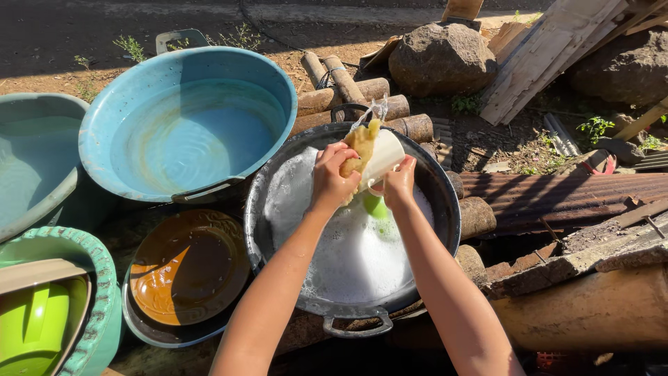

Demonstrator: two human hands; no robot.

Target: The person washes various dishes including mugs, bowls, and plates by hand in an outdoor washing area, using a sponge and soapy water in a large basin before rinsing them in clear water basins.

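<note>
- The scene was outdoors on bare brown earth in hard sunlight, with long shadows across the far ground
- A dark metal basin [445, 209] with loop handles sat in the middle, resting on a row of short logs [362, 97], and was filled with white suds
- The left hand [332, 177] was clenched around a yellowish sponge [360, 147], pressing it against a white cup [385, 157]
- The right hand [399, 184] grasped that cup from the right side, holding it tilted over the far half of the basin, just above the foam
- A small green item showed below the cup at the suds; what it was could not be told
- Far left of the basin stood a large blue tub [188, 118] holding clear water, with a paler teal tub [35, 160] further left
- Near left lay a brown glossy plate [188, 268] on a grey plate, beside a green basket [94, 306] holding green plastic ware
- Far right were a big rock [442, 59] and leaning wooden planks [550, 56]; rusty corrugated sheet [563, 198] and rough rubble lay to the right
</note>
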